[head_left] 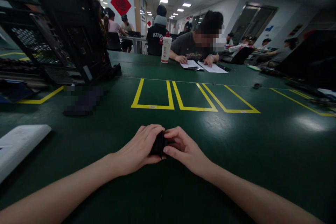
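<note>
A small black object with a thin raised rim sits between my two hands, low over the green table. Wrapped around its left side is my left hand, fingers over the top and thumb underneath. My right hand has its fingertips and thumb closed on the right end of the same object. Much of it is covered by my fingers, so its exact kind cannot be told.
Yellow tape marks several outlines beyond my hands. An open black computer case stands at left, near a white box-like object. Across the table, a person leans over papers beside a white tumbler.
</note>
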Tool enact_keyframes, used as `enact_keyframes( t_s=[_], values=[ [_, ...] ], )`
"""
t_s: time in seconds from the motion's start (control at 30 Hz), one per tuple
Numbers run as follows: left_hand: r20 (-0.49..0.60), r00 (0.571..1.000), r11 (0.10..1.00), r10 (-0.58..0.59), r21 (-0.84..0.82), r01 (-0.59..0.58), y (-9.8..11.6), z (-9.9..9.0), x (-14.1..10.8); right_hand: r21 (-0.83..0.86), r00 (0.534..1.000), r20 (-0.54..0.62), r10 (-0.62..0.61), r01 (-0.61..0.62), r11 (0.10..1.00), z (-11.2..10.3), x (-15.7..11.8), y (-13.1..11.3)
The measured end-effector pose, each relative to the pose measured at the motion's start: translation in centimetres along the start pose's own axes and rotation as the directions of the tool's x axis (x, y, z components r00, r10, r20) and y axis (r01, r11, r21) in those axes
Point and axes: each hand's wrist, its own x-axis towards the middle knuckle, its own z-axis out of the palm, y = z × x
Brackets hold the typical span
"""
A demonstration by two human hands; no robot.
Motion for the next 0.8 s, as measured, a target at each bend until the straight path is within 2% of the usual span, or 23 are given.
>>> enact_keyframes(
  t_s=[0.23, 0.43, 0.57, 0.8],
  values=[
    [-0.003, 1.000, 1.000, -0.017, 0.001, 0.017, 0.1, 0.1, 0.0, -0.035, 0.997, 0.009, 0.074, -0.074, 0.997, 0.1, 0.0, -0.6],
    [-0.052, 0.998, 1.000, -0.017, 0.022, 0.018, -0.5, 1.0, 0.0, -0.060, 0.998, 0.064, 0.005, -0.001, 0.998, -0.4, -0.2, -0.4],
    [-0.034, 0.999, 1.000, -0.012, 0.020, 0.012, -0.3, 0.7, 0.1, -0.089, 0.999, 0.036, -0.009, 0.013, 0.996, -0.4, -0.1, -0.5],
    [0.010, 1.000, 1.000, 0.000, 0.023, -0.001, 0.1, -0.1, 0.2, -0.120, 0.998, 0.014, 0.057, -0.055, 0.991, -0.1, 0.0, -0.6]
  ],
)
